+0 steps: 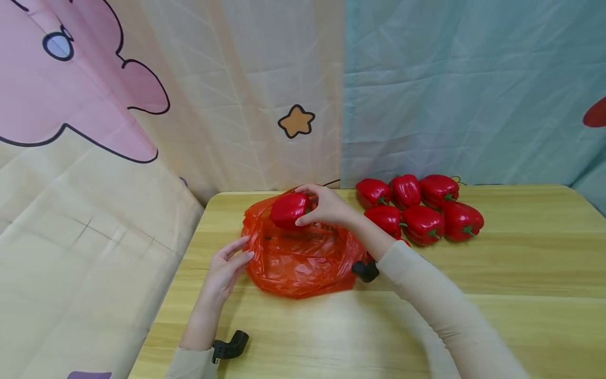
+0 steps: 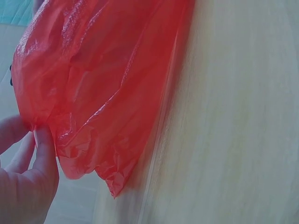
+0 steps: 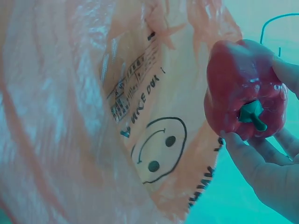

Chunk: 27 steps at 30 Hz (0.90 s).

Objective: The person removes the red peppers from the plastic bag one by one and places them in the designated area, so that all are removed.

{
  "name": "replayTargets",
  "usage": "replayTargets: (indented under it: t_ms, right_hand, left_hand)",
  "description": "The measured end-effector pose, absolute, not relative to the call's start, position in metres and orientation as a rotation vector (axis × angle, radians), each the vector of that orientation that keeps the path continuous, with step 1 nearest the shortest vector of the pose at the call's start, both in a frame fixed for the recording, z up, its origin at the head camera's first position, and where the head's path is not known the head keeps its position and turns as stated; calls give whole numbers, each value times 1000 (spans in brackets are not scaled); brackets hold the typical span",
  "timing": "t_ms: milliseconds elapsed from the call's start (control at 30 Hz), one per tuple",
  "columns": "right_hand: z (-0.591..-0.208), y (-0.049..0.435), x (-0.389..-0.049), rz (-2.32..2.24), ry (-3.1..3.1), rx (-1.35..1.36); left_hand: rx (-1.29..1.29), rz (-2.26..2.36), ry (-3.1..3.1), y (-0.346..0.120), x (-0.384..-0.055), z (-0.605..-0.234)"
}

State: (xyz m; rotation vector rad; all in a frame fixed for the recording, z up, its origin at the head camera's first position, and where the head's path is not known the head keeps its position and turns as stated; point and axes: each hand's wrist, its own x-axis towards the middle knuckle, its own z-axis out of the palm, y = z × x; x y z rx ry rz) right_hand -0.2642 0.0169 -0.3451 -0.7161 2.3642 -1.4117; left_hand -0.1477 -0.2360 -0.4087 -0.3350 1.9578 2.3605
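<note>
A red plastic bag (image 1: 303, 263) with black print and a smiley face lies spread on the table. My left hand (image 1: 226, 268) pinches the bag's left edge between thumb and fingers, as the left wrist view shows close up. Over the bag's far side, my right hand (image 1: 326, 206) grips a glossy red bell pepper (image 1: 288, 210). In the right wrist view the pepper's green stem (image 3: 252, 115) faces the camera, with fingers and thumb around its sides. The printed bag wall (image 3: 159, 140) stands beside that pepper.
Several more red bell peppers (image 1: 423, 225) sit in two rows right of the bag, at the back of the wooden table (image 1: 530, 263). A patterned curtain (image 1: 450, 95) hangs behind the table. Each wrist wears a black camera mount (image 1: 231, 346).
</note>
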Motion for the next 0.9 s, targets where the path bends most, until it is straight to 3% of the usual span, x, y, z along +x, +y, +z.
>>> replayTargets:
  t_ms: [900]
  right_hand:
    - [-317, 85, -243, -1530, 2326, -736]
  left_hand:
    - [-374, 2384, 1961, -233, -147, -408]
